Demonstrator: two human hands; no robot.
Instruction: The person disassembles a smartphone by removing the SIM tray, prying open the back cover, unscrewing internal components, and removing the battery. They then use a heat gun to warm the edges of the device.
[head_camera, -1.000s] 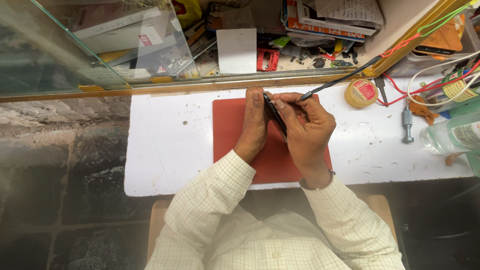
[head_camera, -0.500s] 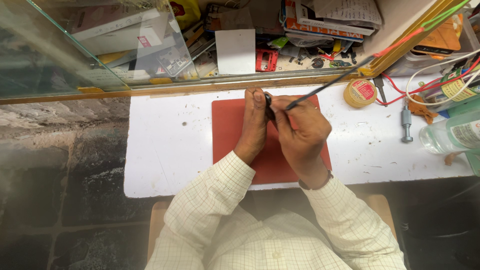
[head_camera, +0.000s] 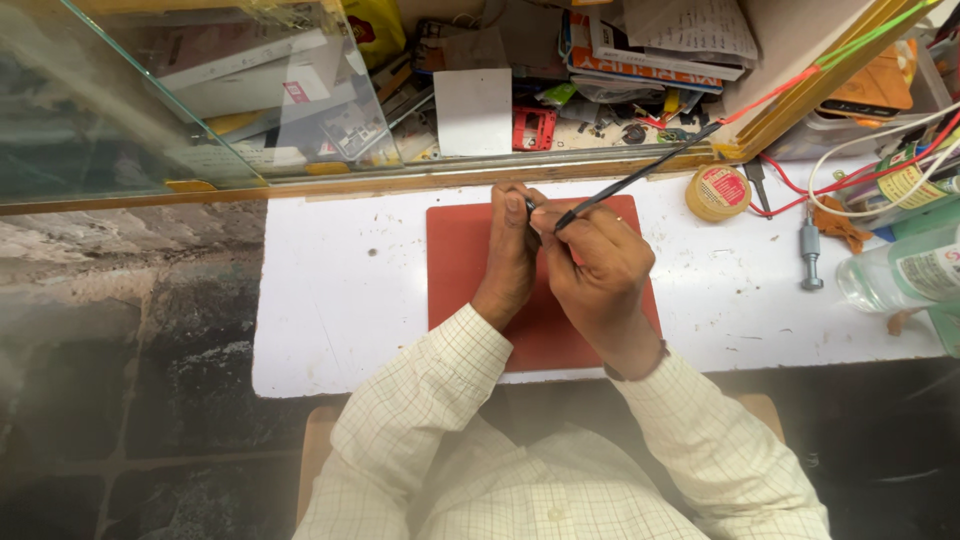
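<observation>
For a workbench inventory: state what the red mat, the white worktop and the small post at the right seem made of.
Red mat: likely rubber or silicone; flat, matte, no glare.
White worktop: probably laminate or painted board; smooth, scuffed.
Small post: apparently metal; grey, with a dull sheen.

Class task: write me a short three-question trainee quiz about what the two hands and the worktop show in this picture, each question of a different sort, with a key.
1. True or false: the right hand holds a thin black tool.
2. Multiple choice: the mat under the hands is A) green, B) red, C) blue.
3. Fill the gap: the round yellow tin lies to the ____ of the mat on the white table.

Key: 1 true; 2 B; 3 right. The left hand grips a small dark thing, mostly hidden.
</observation>
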